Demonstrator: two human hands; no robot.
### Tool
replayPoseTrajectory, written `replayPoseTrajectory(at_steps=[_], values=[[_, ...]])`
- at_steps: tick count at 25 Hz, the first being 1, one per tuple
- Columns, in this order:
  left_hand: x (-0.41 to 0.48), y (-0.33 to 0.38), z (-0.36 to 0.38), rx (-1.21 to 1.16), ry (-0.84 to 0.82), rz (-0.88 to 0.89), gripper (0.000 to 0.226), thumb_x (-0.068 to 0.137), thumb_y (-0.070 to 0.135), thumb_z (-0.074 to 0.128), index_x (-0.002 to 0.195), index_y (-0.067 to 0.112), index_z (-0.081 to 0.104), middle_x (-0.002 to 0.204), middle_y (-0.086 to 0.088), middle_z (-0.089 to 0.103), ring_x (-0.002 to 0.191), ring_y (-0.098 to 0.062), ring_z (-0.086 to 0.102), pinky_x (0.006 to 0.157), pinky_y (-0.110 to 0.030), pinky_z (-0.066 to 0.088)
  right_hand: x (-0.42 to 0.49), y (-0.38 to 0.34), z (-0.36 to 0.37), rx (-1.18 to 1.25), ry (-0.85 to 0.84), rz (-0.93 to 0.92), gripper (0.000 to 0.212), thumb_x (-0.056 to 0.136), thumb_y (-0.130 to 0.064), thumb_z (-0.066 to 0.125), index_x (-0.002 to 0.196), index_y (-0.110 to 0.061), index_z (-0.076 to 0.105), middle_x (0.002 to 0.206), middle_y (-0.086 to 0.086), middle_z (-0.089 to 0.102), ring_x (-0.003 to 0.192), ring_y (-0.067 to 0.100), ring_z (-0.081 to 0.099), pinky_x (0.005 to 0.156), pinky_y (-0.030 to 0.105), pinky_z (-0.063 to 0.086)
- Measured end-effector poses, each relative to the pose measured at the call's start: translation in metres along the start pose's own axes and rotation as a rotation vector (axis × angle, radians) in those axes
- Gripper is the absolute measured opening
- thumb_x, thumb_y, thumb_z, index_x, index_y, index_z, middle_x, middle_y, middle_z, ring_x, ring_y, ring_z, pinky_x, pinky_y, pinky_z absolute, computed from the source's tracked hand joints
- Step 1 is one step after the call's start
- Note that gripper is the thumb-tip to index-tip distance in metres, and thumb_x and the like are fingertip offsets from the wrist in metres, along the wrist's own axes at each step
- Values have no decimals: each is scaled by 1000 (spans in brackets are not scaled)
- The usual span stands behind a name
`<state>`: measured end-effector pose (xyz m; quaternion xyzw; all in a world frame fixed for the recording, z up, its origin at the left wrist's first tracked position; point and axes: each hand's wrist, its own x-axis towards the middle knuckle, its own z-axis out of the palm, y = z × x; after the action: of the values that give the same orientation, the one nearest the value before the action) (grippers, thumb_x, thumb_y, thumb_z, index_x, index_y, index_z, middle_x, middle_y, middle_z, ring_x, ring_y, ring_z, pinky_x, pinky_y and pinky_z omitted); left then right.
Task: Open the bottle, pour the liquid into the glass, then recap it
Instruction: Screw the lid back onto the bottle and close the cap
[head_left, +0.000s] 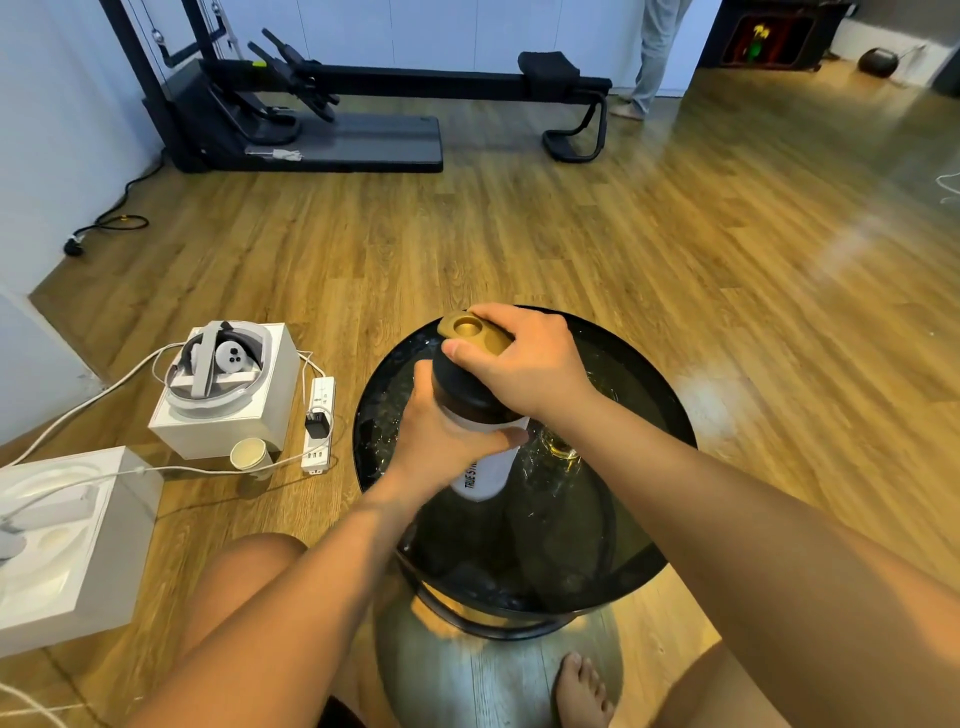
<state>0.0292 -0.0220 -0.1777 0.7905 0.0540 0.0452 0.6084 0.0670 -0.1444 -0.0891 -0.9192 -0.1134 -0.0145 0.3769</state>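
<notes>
A white bottle (480, 475) with black lettering stands over a round black glass table (644, 525). Its top is a black lid (465, 387) with a gold flip cap (470, 332). My left hand (441, 436) grips the bottle's upper body from the left. My right hand (524, 358) grips the gold cap and lid from above, thumb on the near side. A clear glass (563, 447) with yellowish liquid stands on the table just right of the bottle, partly hidden by my right forearm.
On the wooden floor to the left stand two white boxes (223, 395) (72, 545), a paper cup (252, 454), a power strip (318, 423) and cables. A black exercise machine (332, 104) stands at the back. A person's legs (649, 57) show by the far wall.
</notes>
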Motion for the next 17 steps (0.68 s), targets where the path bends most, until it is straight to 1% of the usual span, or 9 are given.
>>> replayPoseTrajectory(at_steps=[2, 3, 4, 6, 8, 10, 12, 17], values=[[8, -4, -12, -75, -92, 14, 101, 38, 35, 98, 123, 24, 42, 115, 3, 66, 107, -7, 66, 90, -39, 56, 3, 0, 0, 1, -48, -28, 47, 84, -54, 69, 125, -31, 67, 122, -8, 68, 115, 14, 57, 96, 33, 47], [11, -7, -15, -99, -123, 23, 105, 39, 31, 99, 127, 22, 43, 118, 1, 66, 111, -10, 65, 93, -42, 56, 4, 1, 0, 1, -71, -22, 50, 83, -56, 68, 127, -31, 66, 125, -8, 67, 116, 15, 56, 97, 33, 47], [14, -9, -16, -113, -138, 31, 106, 40, 28, 100, 130, 21, 44, 121, -1, 66, 114, -13, 65, 96, -46, 55, 6, 1, 1, 3, -84, -10, 53, 81, -59, 68, 128, -34, 65, 126, -7, 67, 118, 16, 56, 97, 34, 48], [16, -10, -13, -94, -123, 39, 100, 44, 26, 100, 130, 21, 49, 121, -1, 68, 114, -16, 66, 96, -50, 55, 6, 2, 3, 12, -77, -3, 54, 80, -63, 66, 127, -36, 65, 124, -6, 68, 116, 17, 57, 97, 39, 51], [14, -10, -7, -73, -100, 43, 92, 46, 28, 98, 126, 21, 54, 115, 0, 71, 109, -16, 68, 93, -50, 56, 3, 1, 5, 7, -34, -26, 52, 81, -63, 65, 124, -35, 67, 121, -6, 69, 114, 18, 58, 96, 42, 52], [11, -11, -3, -72, -59, 35, 89, 46, 32, 99, 123, 21, 55, 112, 1, 72, 106, -14, 69, 90, -48, 58, 0, -1, 5, -1, 9, -48, 48, 84, -60, 66, 122, -31, 68, 122, -4, 69, 115, 19, 58, 96, 40, 50], [9, -11, -1, -49, -13, 23, 89, 45, 37, 99, 121, 24, 54, 110, 4, 72, 103, -11, 69, 88, -43, 59, -2, -1, 6, -8, 36, -47, 47, 86, -57, 67, 124, -29, 68, 125, -3, 68, 118, 19, 57, 97, 37, 47], [6, -12, 4, -3, 40, 13, 94, 41, 48, 98, 121, 32, 51, 111, 8, 71, 104, -10, 69, 87, -44, 59, -4, -2, 8, -21, 61, -42, 50, 85, -58, 67, 126, -29, 67, 129, -5, 67, 122, 19, 56, 100, 37, 46]])
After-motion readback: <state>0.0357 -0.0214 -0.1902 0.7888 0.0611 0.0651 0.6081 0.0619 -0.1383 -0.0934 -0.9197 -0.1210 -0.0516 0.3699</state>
